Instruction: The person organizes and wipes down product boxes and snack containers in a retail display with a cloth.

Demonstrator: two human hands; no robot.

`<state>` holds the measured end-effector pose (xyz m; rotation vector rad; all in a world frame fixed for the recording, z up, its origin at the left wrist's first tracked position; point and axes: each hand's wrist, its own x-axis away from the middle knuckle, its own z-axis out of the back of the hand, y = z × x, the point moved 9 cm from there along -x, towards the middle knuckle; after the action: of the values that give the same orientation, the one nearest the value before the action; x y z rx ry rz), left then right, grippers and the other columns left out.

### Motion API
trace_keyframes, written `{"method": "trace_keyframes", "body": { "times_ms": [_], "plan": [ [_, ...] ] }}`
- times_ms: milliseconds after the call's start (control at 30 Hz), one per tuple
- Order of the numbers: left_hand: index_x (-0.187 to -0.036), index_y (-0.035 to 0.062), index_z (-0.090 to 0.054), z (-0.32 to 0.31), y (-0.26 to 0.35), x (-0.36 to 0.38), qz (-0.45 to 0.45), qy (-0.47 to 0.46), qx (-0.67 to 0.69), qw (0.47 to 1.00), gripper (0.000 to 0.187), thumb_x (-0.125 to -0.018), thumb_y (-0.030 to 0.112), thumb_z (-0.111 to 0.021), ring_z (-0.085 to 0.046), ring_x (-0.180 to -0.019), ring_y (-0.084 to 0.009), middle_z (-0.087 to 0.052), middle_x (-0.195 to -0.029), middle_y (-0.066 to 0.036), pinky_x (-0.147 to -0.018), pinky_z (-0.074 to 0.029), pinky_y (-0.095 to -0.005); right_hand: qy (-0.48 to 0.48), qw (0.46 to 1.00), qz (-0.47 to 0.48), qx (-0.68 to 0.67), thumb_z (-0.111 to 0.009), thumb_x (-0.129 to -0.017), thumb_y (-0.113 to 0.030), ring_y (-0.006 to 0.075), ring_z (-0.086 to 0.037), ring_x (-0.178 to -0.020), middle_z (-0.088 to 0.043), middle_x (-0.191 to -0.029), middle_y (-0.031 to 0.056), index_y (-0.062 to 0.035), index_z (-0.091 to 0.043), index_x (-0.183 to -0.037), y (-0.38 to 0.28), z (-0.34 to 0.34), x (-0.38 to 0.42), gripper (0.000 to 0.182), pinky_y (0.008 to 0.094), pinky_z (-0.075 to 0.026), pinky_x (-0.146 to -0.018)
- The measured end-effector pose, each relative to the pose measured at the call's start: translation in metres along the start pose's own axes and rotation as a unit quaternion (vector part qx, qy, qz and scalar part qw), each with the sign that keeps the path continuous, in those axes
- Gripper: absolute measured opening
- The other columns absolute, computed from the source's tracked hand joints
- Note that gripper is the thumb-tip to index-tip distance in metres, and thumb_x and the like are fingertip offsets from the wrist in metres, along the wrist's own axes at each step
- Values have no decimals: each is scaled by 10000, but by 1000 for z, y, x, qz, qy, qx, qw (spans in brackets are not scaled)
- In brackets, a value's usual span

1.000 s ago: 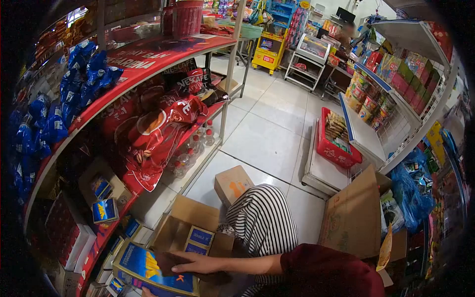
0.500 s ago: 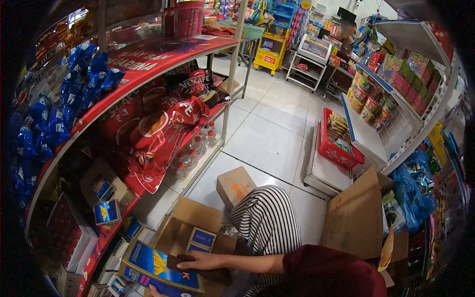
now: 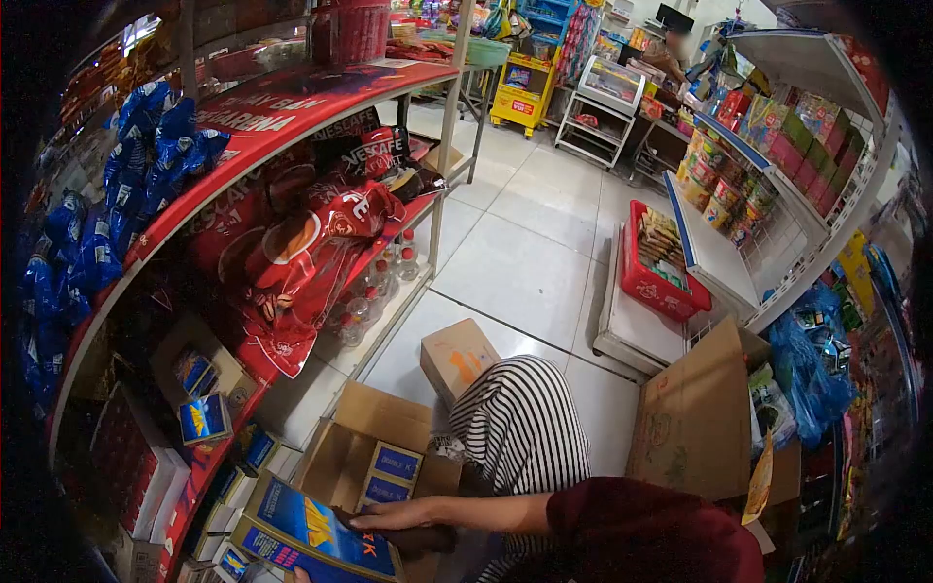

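A large blue and yellow carton (image 3: 309,530), with yellow shapes and a "K" on its face, lies tilted at the bottom. At its lower edge only the fingertips of my left hand (image 3: 302,575) show, gripping it. Over the carton's right end, my right hand (image 3: 403,513) has its fingers closed on a thin dark brown piece (image 3: 432,539), whose material I cannot make out. Just behind is an open cardboard box (image 3: 384,416) with blue "Double K" packs (image 3: 393,466) inside.
To the left is a red shelf (image 3: 340,83) with red Nescafe bags (image 3: 311,233), bottles and smaller blue packs (image 3: 204,418). A closed carton (image 3: 459,358) sits by my striped knee. On the right stand a large open box (image 3: 685,408) and a red basket (image 3: 671,291). A person (image 3: 671,58) is far back.
My right hand has shifted slightly down on the blue carton, and less of the brown piece shows left of my fingers. More of the packs in the box is visible. My view has shifted slightly.
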<state>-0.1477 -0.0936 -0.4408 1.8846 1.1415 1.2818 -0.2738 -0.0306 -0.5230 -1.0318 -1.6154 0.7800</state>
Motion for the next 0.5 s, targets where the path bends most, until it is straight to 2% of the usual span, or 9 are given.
{"method": "trace_keyframes", "body": {
  "times_ms": [33,133,233,333,367,467,500],
  "plan": [
    [-1170,-34,-412,-1,3,4,-3,-2,-13,1000,612,-758,411,-493,-400,-1059,-353,-394,-1204,-202,-903,-327,-449,-6,999,-43,-1,-340,-836,-585,188,-423,-1101,-463,-1198,115,39,-403,-1211,13,0,-3,731,258,-320,-942],
    [-1190,-19,-405,6,-2,6,8,23,-23,999,614,-757,407,-495,-394,-1082,-356,-391,-1221,-187,-910,-319,-469,7,997,7,-75,-344,-845,-568,187,-431,-1096,-479,-1182,105,34,-413,-1207,-9,-5,8,706,260,-315,-947],
    [-1200,-10,-394,3,-9,4,20,13,-13,1000,624,-763,427,-477,-398,-1084,-340,-393,-1221,-179,-912,-325,-454,-40,999,9,-35,-358,-847,-556,187,-445,-1073,-491,-1165,101,34,-422,-1192,-51,-13,35,686,273,-330,-932],
    [-1211,-2,-383,-2,-15,1,28,-12,0,1000,634,-769,447,-459,-403,-1087,-324,-395,-1220,-171,-914,-331,-439,36,991,117,57,-351,-864,-527,192,-475,-1025,-519,-1120,114,30,-442,-1161,-88,-15,43,637,290,-359,-899],
    [-1214,1,-380,-4,-17,0,30,-18,2,999,637,-772,454,-453,-404,-1087,-319,-395,-1220,-168,-914,-333,-434,74,990,84,82,-350,-884,-479,206,-496,-980,-541,-1072,143,28,-454,-1137,-94,-15,51,576,309,-374,-873],
    [-1225,9,-369,-5,-22,-2,33,-35,3,999,648,-778,473,-436,-409,-1090,-303,-397,-1220,-161,-916,-338,-419,144,970,165,110,-368,-899,-407,221,-509,-983,-558,-1042,153,0,-427,-1181,-96,-15,51,499,307,-371,-879],
    [-1228,12,-365,-6,-24,-4,34,-41,5,999,651,-780,480,-430,-410,-1090,-297,-397,-1220,-158,-917,-340,-414,168,953,215,133,-392,-892,-383,232,-465,-1039,-522,-1096,150,-20,-409,-1204,-99,-17,53,479,322,-353,-902]
  ]
}}
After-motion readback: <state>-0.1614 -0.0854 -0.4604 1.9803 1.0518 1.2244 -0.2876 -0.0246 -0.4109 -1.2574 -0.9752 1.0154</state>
